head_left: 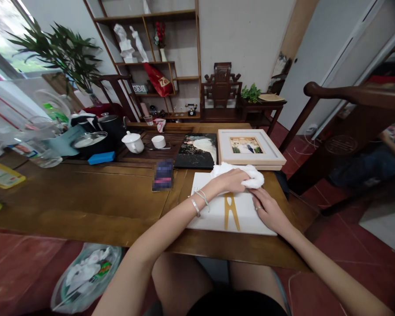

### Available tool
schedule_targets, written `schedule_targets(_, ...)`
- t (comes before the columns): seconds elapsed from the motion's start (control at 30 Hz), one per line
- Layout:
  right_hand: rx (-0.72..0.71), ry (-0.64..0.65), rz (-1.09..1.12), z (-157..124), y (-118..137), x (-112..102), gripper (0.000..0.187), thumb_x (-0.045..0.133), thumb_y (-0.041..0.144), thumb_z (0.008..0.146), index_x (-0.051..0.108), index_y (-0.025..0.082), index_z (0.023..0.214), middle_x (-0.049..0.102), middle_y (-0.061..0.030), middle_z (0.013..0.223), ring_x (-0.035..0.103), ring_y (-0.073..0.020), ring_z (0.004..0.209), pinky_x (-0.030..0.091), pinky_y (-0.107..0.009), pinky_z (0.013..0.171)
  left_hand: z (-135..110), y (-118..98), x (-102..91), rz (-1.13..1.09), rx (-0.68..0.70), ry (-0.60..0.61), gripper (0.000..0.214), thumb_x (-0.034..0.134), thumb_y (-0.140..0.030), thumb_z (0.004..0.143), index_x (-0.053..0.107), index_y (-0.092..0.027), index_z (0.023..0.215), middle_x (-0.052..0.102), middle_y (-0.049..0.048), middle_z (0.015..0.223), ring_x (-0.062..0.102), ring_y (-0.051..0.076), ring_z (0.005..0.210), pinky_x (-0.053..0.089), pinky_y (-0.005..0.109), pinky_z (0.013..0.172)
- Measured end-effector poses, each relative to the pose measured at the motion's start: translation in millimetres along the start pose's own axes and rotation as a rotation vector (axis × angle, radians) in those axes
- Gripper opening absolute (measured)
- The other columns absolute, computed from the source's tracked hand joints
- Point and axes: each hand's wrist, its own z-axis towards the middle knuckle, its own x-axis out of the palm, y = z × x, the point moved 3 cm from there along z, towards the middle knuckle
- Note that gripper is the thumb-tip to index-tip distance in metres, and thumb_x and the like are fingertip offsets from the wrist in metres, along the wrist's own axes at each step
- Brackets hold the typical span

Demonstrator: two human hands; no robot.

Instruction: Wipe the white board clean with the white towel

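My left hand point(234, 180), with bracelets at its wrist, presses a bunched white cloth point(255, 174) onto the far part of a white board point(210, 219). The board lies flat near the table's front edge and bears a large golden letter A point(231, 213). On the board's right side rests my right hand point(266, 208), a ring on one finger, its fingers stretched out close to the cloth. Just beyond are a framed photo point(246, 145) in a pale frame and a dark photo panel point(197, 151).
A dark phone-like object point(163, 174), blurred out, lies left of the board on the wooden table point(118, 210). Farther left are a lidded white cup point(133, 142), a blue block point(101, 158) and a pot point(90, 142). A lined waste bin point(87, 276) stands below; a wooden chair point(342, 131) is at right.
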Motion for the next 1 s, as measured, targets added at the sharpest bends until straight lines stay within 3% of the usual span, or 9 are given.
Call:
schedule_targets(0.23,0.076,0.004,-0.036,-1.7,-3.8,0.4,0.031,0.038,0.028,0.090,0.064,0.019,0.103,0.067,-0.0137,0.096,0.062,-0.0303,0.091,0.051,-0.046,0.083,23.5,-25.0,12.4,0.103,-0.026,0.006,0.022,0.050,-0.008,0.076,0.066,-0.009,0.091,0.066,0.0182,0.098,0.063,0.029,0.088,0.047,0.036,0.072)
schedule_targets(0.33,0.066,-0.005,-0.023,-1.2,-1.8,-0.4,0.032,0.038,0.027,0.090,0.062,0.019,0.109,0.067,-0.0143,0.104,0.062,-0.0304,0.097,0.050,-0.046,0.086,15.2,-22.9,13.7,0.122,-0.050,0.008,0.022,0.050,-0.008,0.077,0.065,-0.008,0.093,0.066,0.0183,0.099,0.063,0.029,0.090,0.048,0.036,0.074)
schedule_targets(0.53,0.016,-0.001,0.022,-0.1,-0.4,0.6,0.040,0.039,0.021,0.090,0.055,0.021,0.126,0.056,-0.0119,0.133,0.049,-0.0275,0.127,0.039,-0.051,0.107,-35.5,0.4,6.6,0.112,-0.141,0.002,0.022,0.049,-0.009,0.077,0.064,-0.013,0.092,0.067,0.0116,0.098,0.061,0.025,0.091,0.047,0.033,0.079)
schedule_targets(0.83,0.014,-0.009,0.035,-2.8,-5.2,3.5,0.040,0.038,0.022,0.092,0.056,0.016,0.127,0.055,-0.0137,0.136,0.045,-0.0254,0.132,0.036,-0.050,0.112,-112.3,49.6,-6.3,0.124,-0.350,-0.004,0.021,0.048,-0.006,0.074,0.064,-0.013,0.084,0.068,0.0107,0.094,0.060,0.025,0.091,0.047,0.033,0.082)
schedule_targets(0.9,0.015,-0.008,0.021,-2.7,-4.9,3.5,0.041,0.037,0.022,0.092,0.056,0.014,0.127,0.054,-0.0155,0.136,0.045,-0.0261,0.132,0.036,-0.051,0.112,-124.9,49.0,-6.6,0.125,-0.374,-0.005,0.021,0.047,-0.005,0.074,0.065,-0.012,0.082,0.067,0.0122,0.098,0.060,0.026,0.095,0.046,0.034,0.086)
schedule_targets(1.0,0.017,-0.003,0.011,-2.4,-4.6,3.3,0.041,0.037,0.022,0.092,0.055,0.013,0.127,0.054,-0.0163,0.136,0.045,-0.0268,0.132,0.037,-0.052,0.111,-142.0,23.8,-6.3,0.108,-0.373,0.007,0.026,0.049,-0.003,0.070,0.065,-0.013,0.087,0.063,0.0132,0.115,0.056,0.027,0.109,0.044,0.035,0.093)
